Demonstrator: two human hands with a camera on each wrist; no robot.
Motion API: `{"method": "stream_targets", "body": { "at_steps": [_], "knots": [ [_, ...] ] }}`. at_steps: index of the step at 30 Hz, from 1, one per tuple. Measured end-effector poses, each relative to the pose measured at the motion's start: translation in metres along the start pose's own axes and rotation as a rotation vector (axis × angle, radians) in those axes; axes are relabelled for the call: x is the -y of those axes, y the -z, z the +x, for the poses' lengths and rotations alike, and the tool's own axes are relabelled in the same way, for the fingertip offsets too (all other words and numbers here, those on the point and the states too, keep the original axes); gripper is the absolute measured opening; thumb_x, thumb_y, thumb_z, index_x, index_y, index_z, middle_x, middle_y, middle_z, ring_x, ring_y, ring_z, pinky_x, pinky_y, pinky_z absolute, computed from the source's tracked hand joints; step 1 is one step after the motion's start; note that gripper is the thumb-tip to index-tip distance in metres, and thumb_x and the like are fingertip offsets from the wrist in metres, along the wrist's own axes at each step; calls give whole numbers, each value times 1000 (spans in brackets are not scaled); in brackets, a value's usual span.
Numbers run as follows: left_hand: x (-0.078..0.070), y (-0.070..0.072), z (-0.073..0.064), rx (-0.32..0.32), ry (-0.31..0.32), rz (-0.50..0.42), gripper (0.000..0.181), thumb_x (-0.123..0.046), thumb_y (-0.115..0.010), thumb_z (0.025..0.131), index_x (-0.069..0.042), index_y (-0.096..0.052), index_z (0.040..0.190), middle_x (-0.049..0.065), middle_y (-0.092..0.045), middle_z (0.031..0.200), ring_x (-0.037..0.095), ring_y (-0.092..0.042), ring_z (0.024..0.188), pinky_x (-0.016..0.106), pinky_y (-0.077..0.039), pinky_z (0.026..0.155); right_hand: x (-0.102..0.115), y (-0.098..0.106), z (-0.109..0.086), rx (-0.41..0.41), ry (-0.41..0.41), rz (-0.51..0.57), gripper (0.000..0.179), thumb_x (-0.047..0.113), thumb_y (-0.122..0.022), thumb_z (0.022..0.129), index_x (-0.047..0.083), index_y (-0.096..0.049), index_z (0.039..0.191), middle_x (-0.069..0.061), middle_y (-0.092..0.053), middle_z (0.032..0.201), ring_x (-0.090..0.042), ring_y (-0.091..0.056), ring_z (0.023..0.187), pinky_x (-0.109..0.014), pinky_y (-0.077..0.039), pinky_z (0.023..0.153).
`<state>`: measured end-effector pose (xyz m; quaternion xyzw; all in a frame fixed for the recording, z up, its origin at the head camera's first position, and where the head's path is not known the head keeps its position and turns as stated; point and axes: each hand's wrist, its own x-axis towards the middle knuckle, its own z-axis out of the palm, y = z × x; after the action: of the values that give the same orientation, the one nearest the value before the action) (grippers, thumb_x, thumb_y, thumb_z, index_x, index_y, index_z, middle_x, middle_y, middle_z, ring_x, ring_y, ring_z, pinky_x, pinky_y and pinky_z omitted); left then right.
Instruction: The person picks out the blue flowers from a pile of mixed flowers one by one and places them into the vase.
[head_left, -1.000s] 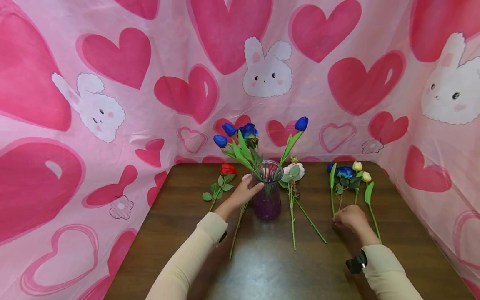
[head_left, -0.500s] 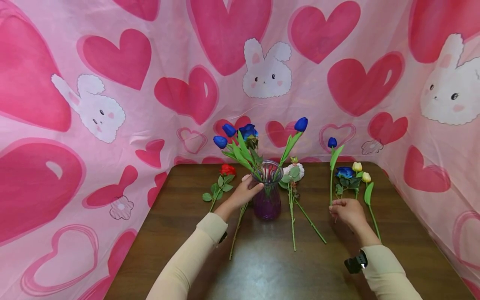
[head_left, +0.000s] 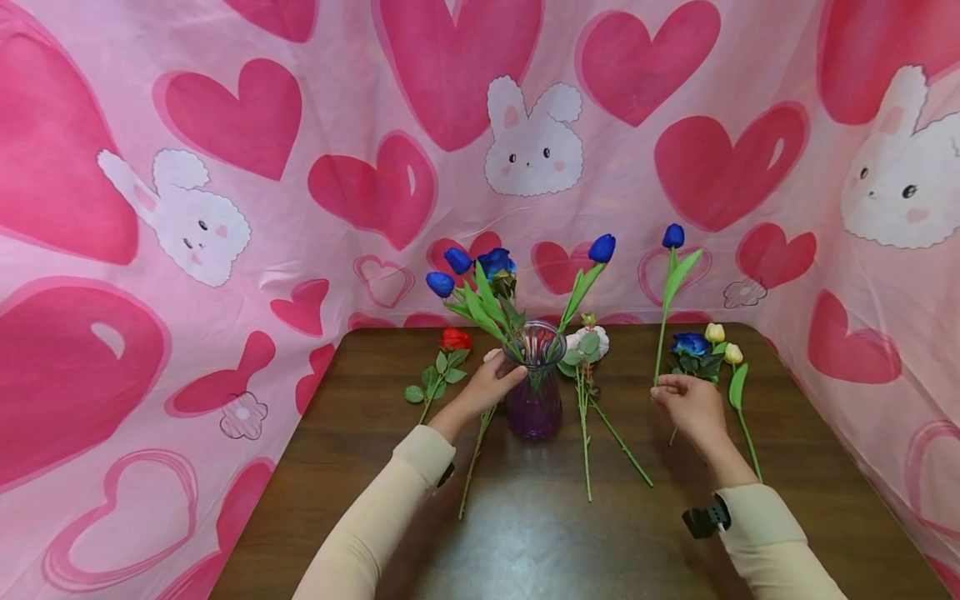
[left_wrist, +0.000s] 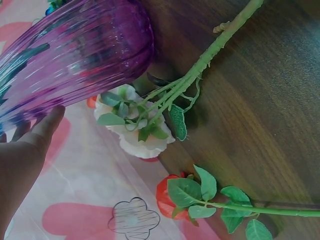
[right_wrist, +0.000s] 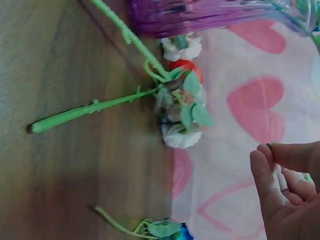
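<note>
A purple glass vase (head_left: 536,404) stands upright mid-table with blue tulips (head_left: 602,248) and a blue rose (head_left: 497,263) in it. My left hand (head_left: 489,385) grips the vase near its neck, the thumb at the front; in the left wrist view part of that hand is cut off by the frame edge. My right hand (head_left: 692,408) pinches the stem of another blue tulip (head_left: 673,237) between thumb and fingertips. That tulip is held upright, right of the vase. Only its stem end shows between the fingers in the right wrist view.
On the wooden table (head_left: 517,542) lie a red rose (head_left: 455,338) left of the vase and white flowers (head_left: 588,343) just right of it. Farther right lie a blue rose (head_left: 690,343) and yellow tulips (head_left: 732,354). A pink heart-patterned cloth (head_left: 360,100) hangs behind.
My right hand has taken a blue tulip from the right-hand group and raised it upright off the table. The left hand stays on the vase.
</note>
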<state>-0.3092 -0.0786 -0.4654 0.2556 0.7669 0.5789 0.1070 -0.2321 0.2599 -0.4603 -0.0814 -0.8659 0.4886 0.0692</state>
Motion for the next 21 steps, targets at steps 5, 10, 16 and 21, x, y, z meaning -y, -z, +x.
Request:
{"method": "stream_targets", "body": {
  "at_steps": [5,10,16,21],
  "knots": [
    [-2,0,0,12,-17,-8,66,-38,-54,100,-10,-27,154,17,-37,150,30,-39,135,41,-38,106,15,-1,0,-118,87,-39,28,17,-66,94,-6,-67,110,-17,-70,93,-18,-67,78,-16,-49,60],
    [-23,3,-7,54,-28,-1,64,-30,-52,102,-3,-25,153,23,-36,149,34,-39,135,41,-40,104,32,-3,-4,-222,188,-57,22,15,-69,91,-2,-70,104,-16,-71,90,2,-59,68,-15,-47,55],
    [-38,4,-14,82,-31,7,64,-29,-50,103,-1,-23,153,24,-33,150,34,-37,136,41,-39,105,50,-7,-9,-260,292,-20,21,13,-71,90,-3,-70,104,-17,-71,90,10,-55,67,-12,-45,55],
    [-39,4,-14,86,-22,-10,64,-28,-50,103,-2,-22,153,24,-30,152,34,-35,137,41,-38,106,62,-10,-14,-277,346,-3,21,13,-72,89,-2,-71,104,-15,-71,90,9,-55,69,-11,-43,58]
  ]
}}
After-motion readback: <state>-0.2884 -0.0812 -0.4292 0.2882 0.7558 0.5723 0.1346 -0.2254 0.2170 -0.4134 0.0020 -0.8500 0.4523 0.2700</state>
